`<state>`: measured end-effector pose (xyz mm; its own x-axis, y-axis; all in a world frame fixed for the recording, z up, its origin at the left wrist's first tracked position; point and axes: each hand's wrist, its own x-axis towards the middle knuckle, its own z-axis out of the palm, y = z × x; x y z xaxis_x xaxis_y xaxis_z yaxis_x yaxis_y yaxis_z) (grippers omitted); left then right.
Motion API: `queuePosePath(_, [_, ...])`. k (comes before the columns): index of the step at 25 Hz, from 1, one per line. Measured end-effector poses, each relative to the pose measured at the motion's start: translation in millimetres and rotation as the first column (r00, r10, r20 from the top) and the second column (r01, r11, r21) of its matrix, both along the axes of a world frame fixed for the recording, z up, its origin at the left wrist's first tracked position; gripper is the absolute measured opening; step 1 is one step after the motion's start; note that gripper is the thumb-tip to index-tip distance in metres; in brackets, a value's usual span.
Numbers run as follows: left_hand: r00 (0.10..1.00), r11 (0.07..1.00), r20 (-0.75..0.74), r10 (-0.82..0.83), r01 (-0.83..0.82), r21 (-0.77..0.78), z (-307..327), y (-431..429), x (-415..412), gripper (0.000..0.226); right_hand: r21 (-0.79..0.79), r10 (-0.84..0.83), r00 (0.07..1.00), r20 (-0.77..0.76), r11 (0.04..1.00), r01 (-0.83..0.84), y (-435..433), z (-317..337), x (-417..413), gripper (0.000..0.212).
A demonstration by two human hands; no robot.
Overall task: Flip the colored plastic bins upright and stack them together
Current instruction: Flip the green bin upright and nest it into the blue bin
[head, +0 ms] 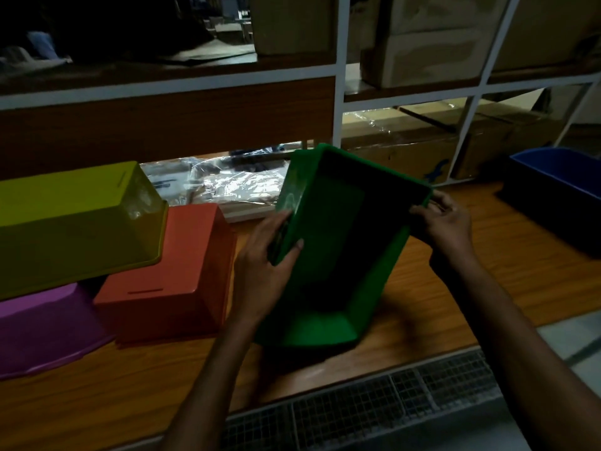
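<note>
A green bin is tilted on its near end on the wooden table, its open side facing me. My left hand grips its left rim, thumb inside. My right hand pinches its right rim. To the left, an orange bin lies upside down. A yellow-green bin lies upside down across it and a purple bin. A blue bin stands upright at the far right.
A shelf unit with white frames stands behind the table, holding cardboard boxes and plastic-wrapped packs. A metal mesh grating runs along the table's front edge.
</note>
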<state>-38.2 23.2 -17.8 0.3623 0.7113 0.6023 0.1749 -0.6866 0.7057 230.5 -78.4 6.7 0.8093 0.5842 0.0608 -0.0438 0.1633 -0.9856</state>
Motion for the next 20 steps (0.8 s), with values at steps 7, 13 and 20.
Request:
queuePosePath(7, [0.980, 0.986, 0.140, 0.139, -0.123, -0.116, -10, -6, 32, 0.043, 0.113, 0.080, 0.997, -0.002, 0.990, -0.079, -27, -7, 1, 0.044])
queuePosePath(13, [0.946, 0.816, 0.315, 0.081, 0.119, -0.566, -49, 45, 43, 0.022, -0.306, 0.258, 0.822, 0.508, 0.946, -0.107, -69, -20, -60, 0.068])
queuePosePath(20, [0.955, 0.532, 0.219, -0.199, 0.293, -0.795, -37, -2, 81, 0.042, -0.297, 0.112, 0.965, 0.237, 0.954, -0.038, -110, 12, -26, 0.058])
